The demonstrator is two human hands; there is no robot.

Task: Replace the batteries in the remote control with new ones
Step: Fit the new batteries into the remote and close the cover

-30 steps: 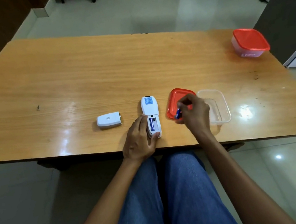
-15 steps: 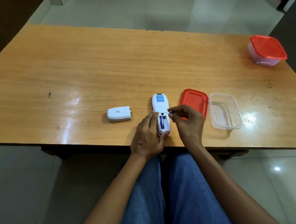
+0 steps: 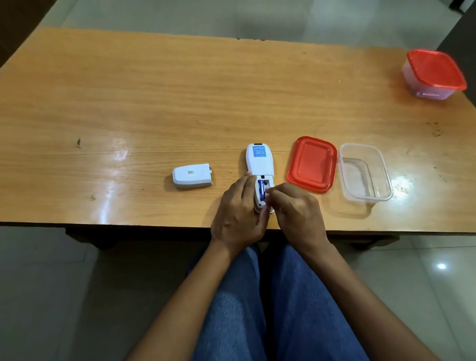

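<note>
The white remote (image 3: 259, 160) lies face down near the table's front edge, its battery bay uncovered. One blue battery (image 3: 261, 190) sits in the left slot. My left hand (image 3: 235, 214) grips the remote's near end from the left. My right hand (image 3: 297, 211) has its curled fingertips at the bay's right slot, pinching a second battery that is almost wholly hidden under them. The white battery cover (image 3: 192, 177) lies apart, to the left of the remote.
A red lid (image 3: 312, 163) lies upside down just right of the remote, with an empty clear tub (image 3: 364, 174) beside it. A closed tub with a red lid (image 3: 433, 72) stands at the far right edge of the wooden table (image 3: 156, 99).
My right hand carried a blue battery from above the red lid leftward to the remote's bay and lowered it there. My left hand kept holding the remote.
</note>
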